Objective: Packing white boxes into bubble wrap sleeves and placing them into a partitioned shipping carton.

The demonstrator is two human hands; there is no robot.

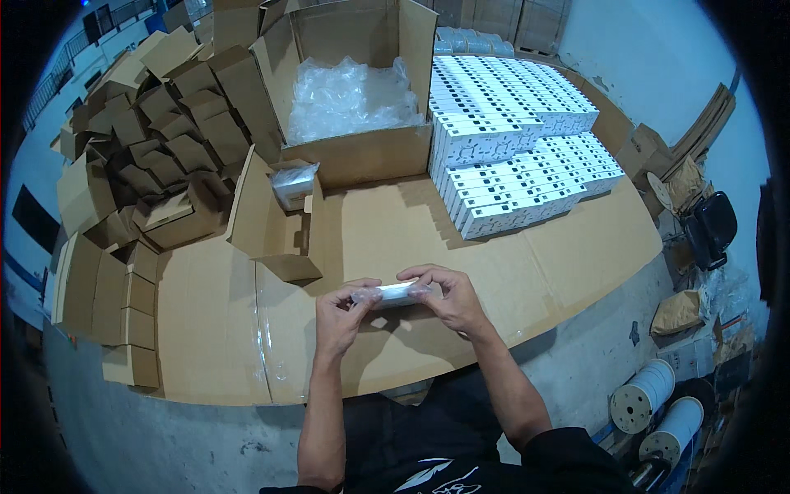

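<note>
Between my two hands is a small white box in clear plastic wrap [396, 293], held just above the cardboard-covered table [461, 272]. My left hand [341, 315] pinches its left end, thumb and fingers on the plastic. The right end is gripped by my right hand [448, 298], with the fingers bent over the top. Beyond my hands, a little to the left, stands an open brown carton [271, 218]. Inside it sits another white item wrapped in clear plastic [295, 188].
Behind stands a large open carton [362, 158] filled with clear plastic bags [350, 103]. Stacked white boxes [510, 177] cover the table's back right. Several open brown cartons [177, 156] are piled at left. Cable spools [643, 395] lie on the floor at right.
</note>
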